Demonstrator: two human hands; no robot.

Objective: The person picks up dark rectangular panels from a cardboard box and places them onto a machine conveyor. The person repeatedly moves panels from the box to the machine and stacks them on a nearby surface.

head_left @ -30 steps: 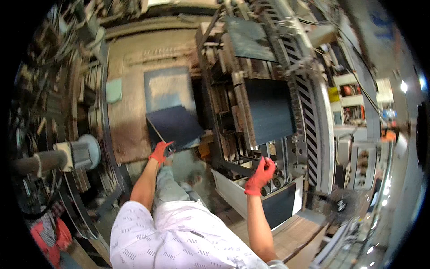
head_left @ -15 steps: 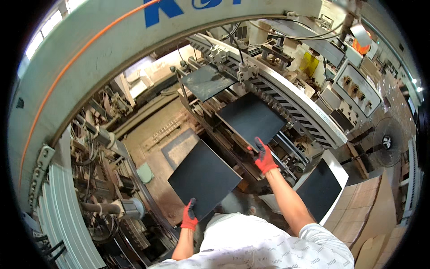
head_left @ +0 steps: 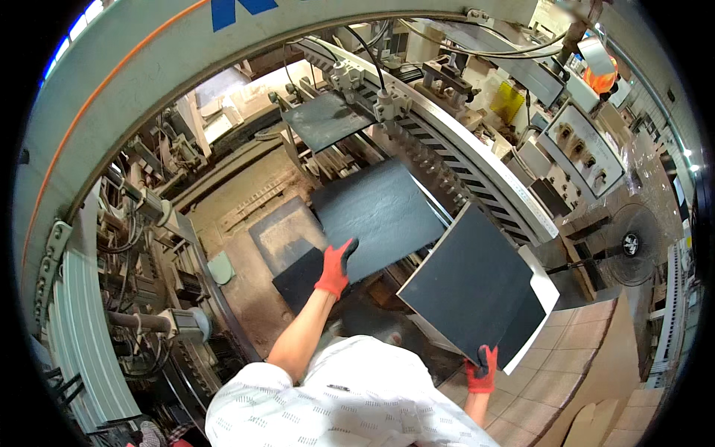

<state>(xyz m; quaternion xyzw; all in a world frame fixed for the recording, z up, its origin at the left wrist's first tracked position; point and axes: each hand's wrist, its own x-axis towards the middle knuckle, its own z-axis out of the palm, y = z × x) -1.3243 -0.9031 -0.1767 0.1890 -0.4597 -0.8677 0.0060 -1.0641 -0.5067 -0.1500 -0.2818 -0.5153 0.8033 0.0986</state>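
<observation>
pale-edged matte black rectangular board (head_left: pixel 477 287) — flat, unbent, tilted | glossy slate-grey rectangular board (head_left: pixel 380 212) — flat, unbent, left of the pale-edged one

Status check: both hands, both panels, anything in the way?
Left hand at near edge of left dark panel, grip unclear. Right hand gripping right dark panel, tilted. Right panel hides part of white-edged unit behind it.

Left hand (head_left: pixel 335 270) on one dark board (head_left: pixel 376 216), right hand (head_left: pixel 482 370) on a second board (head_left: pixel 477 287).
Both wear red gloves with dark thumbs; the left grips its board's near edge, the right holds its own tilted by the lower edge. A green pad (head_left: pixel 220 268) lies on the worktable (head_left: pixel 257 290); a fan (head_left: pixel 631 244) stands at far right.
</observation>
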